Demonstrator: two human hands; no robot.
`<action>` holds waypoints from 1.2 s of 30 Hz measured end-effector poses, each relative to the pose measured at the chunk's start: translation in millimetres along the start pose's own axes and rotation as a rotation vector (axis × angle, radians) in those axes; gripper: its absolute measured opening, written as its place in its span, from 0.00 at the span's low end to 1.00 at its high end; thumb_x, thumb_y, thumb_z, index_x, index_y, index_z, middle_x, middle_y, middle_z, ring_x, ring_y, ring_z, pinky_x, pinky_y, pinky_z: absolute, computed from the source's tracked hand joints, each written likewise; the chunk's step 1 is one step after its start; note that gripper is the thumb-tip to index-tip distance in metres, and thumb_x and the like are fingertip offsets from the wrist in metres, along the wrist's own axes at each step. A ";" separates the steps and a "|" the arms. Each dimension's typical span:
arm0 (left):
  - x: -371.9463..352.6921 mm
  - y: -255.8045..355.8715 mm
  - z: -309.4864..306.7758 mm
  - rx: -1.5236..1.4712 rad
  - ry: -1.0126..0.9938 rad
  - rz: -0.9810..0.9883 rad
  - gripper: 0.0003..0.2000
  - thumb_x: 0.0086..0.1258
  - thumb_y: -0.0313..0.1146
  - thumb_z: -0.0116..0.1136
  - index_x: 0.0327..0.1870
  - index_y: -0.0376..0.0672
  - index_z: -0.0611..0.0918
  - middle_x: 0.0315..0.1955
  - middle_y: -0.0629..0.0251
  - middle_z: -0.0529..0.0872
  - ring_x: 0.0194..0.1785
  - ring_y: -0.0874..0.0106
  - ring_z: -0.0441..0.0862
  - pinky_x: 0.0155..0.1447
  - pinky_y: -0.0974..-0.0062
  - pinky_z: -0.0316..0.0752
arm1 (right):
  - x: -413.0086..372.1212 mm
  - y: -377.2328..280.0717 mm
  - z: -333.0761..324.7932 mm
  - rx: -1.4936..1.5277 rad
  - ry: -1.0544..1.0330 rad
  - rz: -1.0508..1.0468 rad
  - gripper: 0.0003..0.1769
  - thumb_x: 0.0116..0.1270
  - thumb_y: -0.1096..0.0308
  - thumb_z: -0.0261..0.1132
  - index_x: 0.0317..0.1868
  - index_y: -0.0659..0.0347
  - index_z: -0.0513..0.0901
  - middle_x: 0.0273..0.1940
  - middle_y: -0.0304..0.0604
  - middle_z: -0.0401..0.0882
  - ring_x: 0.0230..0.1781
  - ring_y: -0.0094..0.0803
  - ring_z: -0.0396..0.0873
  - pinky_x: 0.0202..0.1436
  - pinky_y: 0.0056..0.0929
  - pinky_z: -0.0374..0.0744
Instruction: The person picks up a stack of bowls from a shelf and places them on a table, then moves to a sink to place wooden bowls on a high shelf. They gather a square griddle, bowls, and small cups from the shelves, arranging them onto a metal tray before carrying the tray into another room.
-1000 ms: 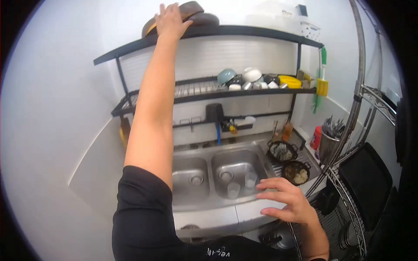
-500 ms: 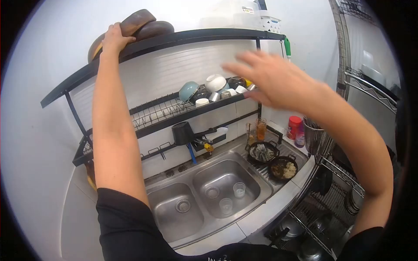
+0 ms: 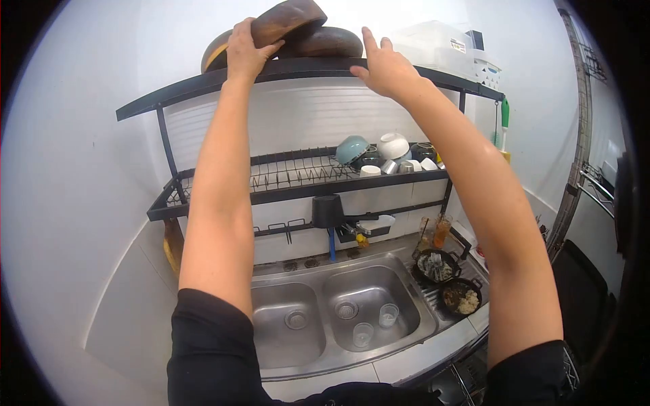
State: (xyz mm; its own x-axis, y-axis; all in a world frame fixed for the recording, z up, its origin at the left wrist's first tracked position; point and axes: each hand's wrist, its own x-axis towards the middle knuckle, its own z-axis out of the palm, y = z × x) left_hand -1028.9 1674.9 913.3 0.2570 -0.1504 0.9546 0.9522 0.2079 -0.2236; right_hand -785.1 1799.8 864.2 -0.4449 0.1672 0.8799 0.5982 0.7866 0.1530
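Note:
My left hand (image 3: 246, 51) is raised to the top shelf (image 3: 305, 66), its fingers against the left side of a tilted dark wooden bowl (image 3: 288, 20). Another dark wooden bowl (image 3: 328, 42) lies to the right, partly under the tilted one. Behind my left hand shows a third, lighter-edged wooden piece (image 3: 217, 53), mostly hidden. My right hand (image 3: 387, 66) is up at the shelf's front edge, right of the bowls, fingers spread and holding nothing.
Below, a wire rack (image 3: 291, 172) holds bowls and cups. The double steel sink (image 3: 288, 338) has two clear cups in it. Black pans (image 3: 462, 296) with food remains sit on the right drainboard. A clear plastic box (image 3: 433, 51) stands on the top shelf.
My right hand has moved up and away from me to the top shelf's edge. The tilted bowl stands higher above the shelf at my left hand. The view has shifted left.

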 end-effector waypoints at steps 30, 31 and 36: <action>11.2 -4.8 -40.7 -0.793 0.081 -0.824 0.38 0.58 0.55 0.66 0.58 0.30 0.67 0.44 0.51 0.77 0.46 0.63 0.79 0.45 0.68 0.79 | 6.1 61.6 -77.1 0.351 0.609 0.298 0.18 0.53 0.81 0.53 0.47 0.64 0.70 0.39 0.62 0.78 0.36 0.58 0.78 0.35 0.49 0.77; 13.2 -0.8 -39.7 -0.851 0.107 -0.877 0.39 0.58 0.56 0.65 0.58 0.29 0.67 0.45 0.50 0.77 0.46 0.62 0.79 0.46 0.67 0.79 | 0.1 60.9 -81.9 0.633 0.604 0.338 0.21 0.53 0.80 0.50 0.50 0.66 0.70 0.36 0.60 0.79 0.29 0.55 0.81 0.22 0.47 0.80; 11.7 10.1 -34.5 -0.908 0.168 -0.885 0.42 0.59 0.59 0.62 0.59 0.26 0.65 0.49 0.45 0.76 0.47 0.58 0.79 0.50 0.62 0.78 | -6.8 92.9 -83.1 0.868 0.369 0.366 0.20 0.57 0.73 0.48 0.51 0.66 0.72 0.35 0.55 0.78 0.28 0.46 0.80 0.22 0.41 0.77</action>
State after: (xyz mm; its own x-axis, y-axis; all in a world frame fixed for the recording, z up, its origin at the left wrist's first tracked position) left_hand -1010.6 1641.8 915.4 -0.5652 -0.0322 0.8243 0.5617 -0.7468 0.3560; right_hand -671.2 1822.3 909.8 -0.0094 0.4064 0.9137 -0.1003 0.9087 -0.4052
